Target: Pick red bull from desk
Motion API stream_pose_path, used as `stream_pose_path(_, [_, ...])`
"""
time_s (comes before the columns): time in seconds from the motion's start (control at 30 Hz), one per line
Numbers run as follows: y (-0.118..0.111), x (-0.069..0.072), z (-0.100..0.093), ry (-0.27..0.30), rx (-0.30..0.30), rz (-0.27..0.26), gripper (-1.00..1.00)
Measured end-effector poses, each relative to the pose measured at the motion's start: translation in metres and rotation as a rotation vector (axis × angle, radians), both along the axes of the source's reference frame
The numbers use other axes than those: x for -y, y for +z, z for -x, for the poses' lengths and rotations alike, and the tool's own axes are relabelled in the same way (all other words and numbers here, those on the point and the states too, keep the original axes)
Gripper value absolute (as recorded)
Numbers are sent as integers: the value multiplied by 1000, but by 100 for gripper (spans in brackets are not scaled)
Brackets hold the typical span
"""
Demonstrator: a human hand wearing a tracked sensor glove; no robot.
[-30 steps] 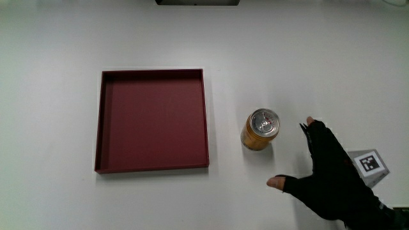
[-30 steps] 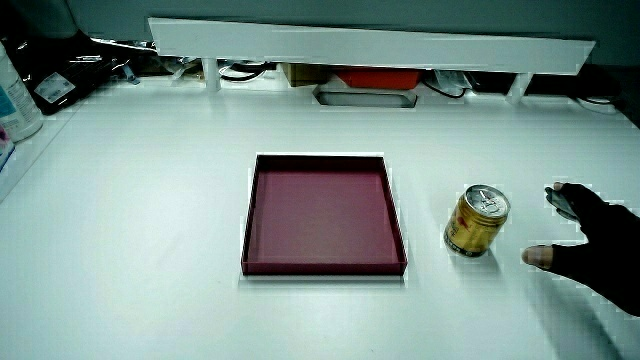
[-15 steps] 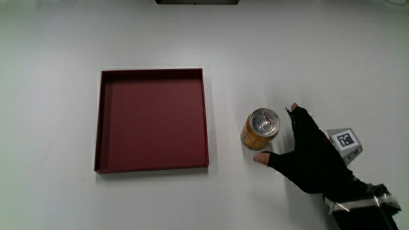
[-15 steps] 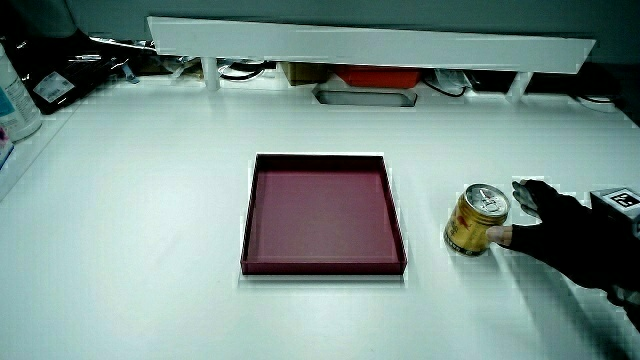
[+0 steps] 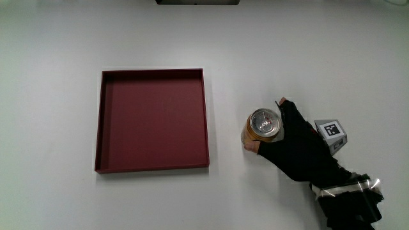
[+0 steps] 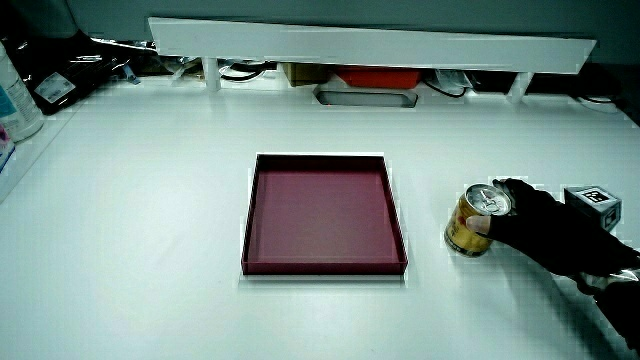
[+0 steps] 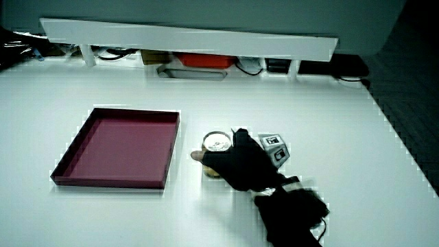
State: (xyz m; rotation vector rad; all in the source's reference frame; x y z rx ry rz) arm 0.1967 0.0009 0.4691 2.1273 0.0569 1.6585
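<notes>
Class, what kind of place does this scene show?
Probably a lab or test workbench: a plain white table, a low partition with cables and bins under it, and a patterned cube worn on the gloved hand.

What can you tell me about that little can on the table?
The can is small and gold, with a silver metal top and a pull tab that looks unopened. It stands upright on the white table, beside the red tray but apart from it. The hand wraps its side, thumb on the part nearer the person, fingers curled round the part farther away. It is not yet lifted.
</notes>
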Motion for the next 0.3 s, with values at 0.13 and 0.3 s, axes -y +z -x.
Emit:
stream_pose_path(0.13, [-15,8,22,-36,27,-17,100])
stream_pose_path(0.3, [-28,15,51,-92,76,-69,100])
